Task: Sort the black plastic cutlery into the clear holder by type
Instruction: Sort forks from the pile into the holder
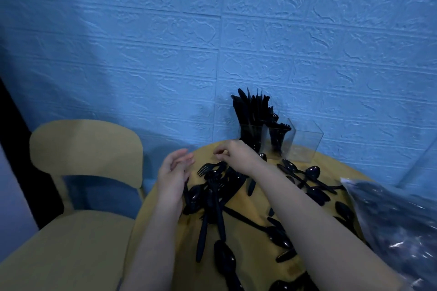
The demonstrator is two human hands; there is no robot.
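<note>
Right, we're hovering both hands over the cutlery pile (212, 186): left hand (175, 172) fingers relaxed apart, right hand (236, 153) curled, grip unclear; holder (305, 146) behind.

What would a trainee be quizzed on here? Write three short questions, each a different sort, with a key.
1. True or false: the rightmost compartment of the clear holder already holds cutlery.
2. Which piece lies just below the right hand? A) fork B) whisk C) ladle
3. Fill in: the left hand holds ____.

Key: 1 false, it looks empty, while the left and middle compartments hold black cutlery. 2 A. 3 nothing; its fingers are relaxed beside the pile on the yellow table.
</note>
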